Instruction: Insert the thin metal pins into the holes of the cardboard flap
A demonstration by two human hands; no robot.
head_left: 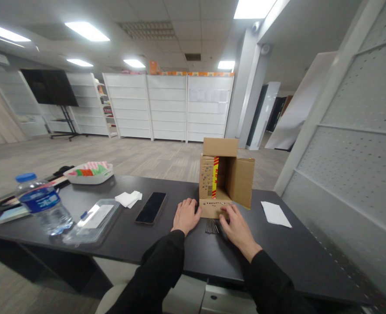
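A cardboard box [208, 179] stands on the dark table with its opening towards me and its flaps spread. A row of small holes runs along its lower flap [211, 211]. My left hand [186, 216] lies flat at the left end of that flap, fingers stretched out and thumb at its edge. At the flap's right end, my right hand [235, 224] has thumb and fingertips bent together in a pinch; whatever is between them is too small to make out. Several thin dark screws or nails [210, 226] lie side by side just below the flap, between my hands.
On the table [121, 237] to the left are a phone [151, 208], crumpled tissue [128, 199], a clear plastic case [95, 221], a water bottle [44, 205] and a white basket [88, 178]. Folded white paper [275, 214] lies right, near a perforated partition [353, 152].
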